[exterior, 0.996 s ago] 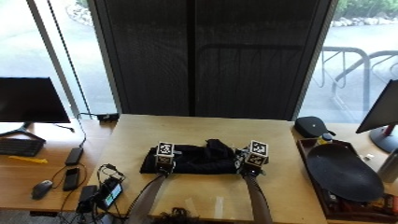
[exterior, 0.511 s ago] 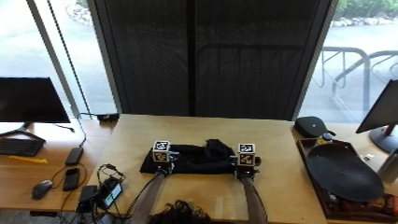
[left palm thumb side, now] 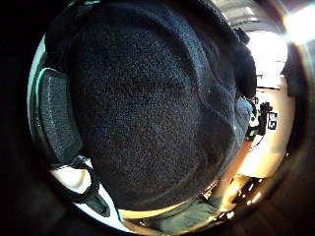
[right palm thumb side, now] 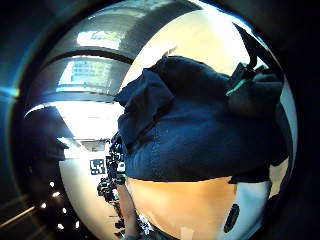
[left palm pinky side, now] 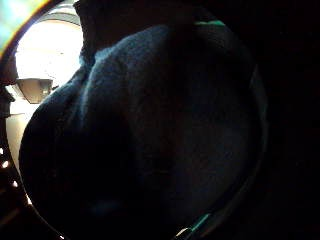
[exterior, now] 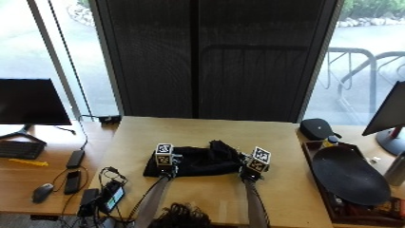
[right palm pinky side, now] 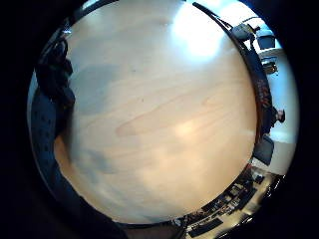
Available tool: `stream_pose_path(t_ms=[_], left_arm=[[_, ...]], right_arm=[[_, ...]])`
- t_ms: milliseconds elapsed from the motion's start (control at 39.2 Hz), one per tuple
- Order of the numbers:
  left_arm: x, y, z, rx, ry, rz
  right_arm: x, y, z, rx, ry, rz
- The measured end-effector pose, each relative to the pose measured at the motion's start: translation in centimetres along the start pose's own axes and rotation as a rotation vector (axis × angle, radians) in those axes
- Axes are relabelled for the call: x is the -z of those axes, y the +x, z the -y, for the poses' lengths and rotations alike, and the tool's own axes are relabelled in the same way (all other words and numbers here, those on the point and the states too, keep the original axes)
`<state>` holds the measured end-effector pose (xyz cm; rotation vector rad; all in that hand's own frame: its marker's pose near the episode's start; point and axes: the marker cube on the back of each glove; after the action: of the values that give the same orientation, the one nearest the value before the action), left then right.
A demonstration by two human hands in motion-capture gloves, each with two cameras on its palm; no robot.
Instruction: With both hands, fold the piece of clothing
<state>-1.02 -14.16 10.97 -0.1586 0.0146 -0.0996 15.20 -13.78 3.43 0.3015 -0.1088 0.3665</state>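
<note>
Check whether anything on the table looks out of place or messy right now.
Only the dark garment stands out: it lies bunched on the wooden table, with a lump sticking up toward its right end rather than lying flat. The left hand and right hand rest at its two ends. Nothing looks spilled or damaged.

I can read no text, label, brand or number anywhere in these views. The monitor (exterior: pixel 32 102) at my left shows a dark screen, and nothing on the dark garment (exterior: pixel 196 161) or the wooden table (exterior: pixel 208 133) carries legible print.
</note>
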Motion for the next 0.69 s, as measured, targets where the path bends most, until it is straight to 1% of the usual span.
stream_pose_path(t_ms=[26,102,153,204,281,306,332,358,460,536,587,639,690], left_arm=[[0.0,0.1,0.0,-0.004,0.003,-0.002],[0.1,0.5,0.1,-0.012,0.014,-0.011],[0.1,0.9,0.1,-0.011,0.013,-0.014],[0.1,1.3,0.3,-0.005,0.022,-0.012],[0.2,2.1,0.9,-0.002,0.055,-0.009],[0.2,2.5,1.1,0.000,0.061,-0.010],[0.2,2.8,1.2,0.004,0.064,-0.011],[0.2,3.1,1.3,0.010,0.065,-0.012],[0.3,4.2,1.6,0.043,0.063,-0.005],[0.4,4.7,1.8,0.043,0.070,-0.017],[0.6,5.1,1.8,0.011,0.063,-0.072],[0.8,5.5,1.7,-0.040,0.027,-0.171],[1.4,5.3,1.9,-0.074,0.010,-0.283]], right_arm=[[0.3,-0.1,0.0,0.007,0.003,-0.016],[1.3,-0.4,-0.8,0.008,-0.050,-0.098],[2.1,-1.0,-0.7,0.014,-0.046,-0.137],[3.3,-2.1,0.5,0.034,0.034,-0.156],[5.5,-4.1,3.6,0.071,0.253,-0.153],[6.1,-4.9,4.4,0.079,0.305,-0.145],[6.5,-5.7,4.9,0.085,0.327,-0.133],[6.7,-6.5,5.1,0.090,0.320,-0.121],[5.5,-9.2,5.3,0.104,0.197,-0.071],[6.3,-12.5,4.8,0.154,0.205,-0.003],[6.8,-15.0,4.3,0.208,0.223,0.030],[7.0,-17.6,3.7,0.267,0.239,0.045],[6.9,-20.0,3.2,0.324,0.258,0.039]])
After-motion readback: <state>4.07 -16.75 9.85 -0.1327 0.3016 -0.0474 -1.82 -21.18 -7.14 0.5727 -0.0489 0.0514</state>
